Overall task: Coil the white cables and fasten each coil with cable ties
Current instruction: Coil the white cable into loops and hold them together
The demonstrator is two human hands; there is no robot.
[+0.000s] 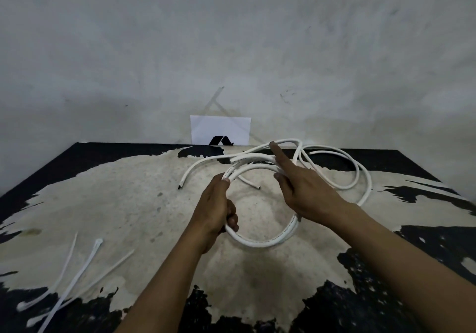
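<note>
A white cable (265, 241) forms a loop above the table centre. My left hand (215, 205) grips the loop's left side, fingers curled round it. My right hand (304, 187) holds the loop's far right side, thumb and lower fingers round the strands, index finger stretched out toward the wall. The rest of the white cable (358, 175) lies in loose bends on the table behind and right of my right hand. Two cut ends (180, 185) lie near the centre. Several white cable ties (85, 263) lie at the front left.
The table (128, 204) is black with a large worn pale patch. A white card with a black mark (220, 130) leans against the grey wall at the table's far edge.
</note>
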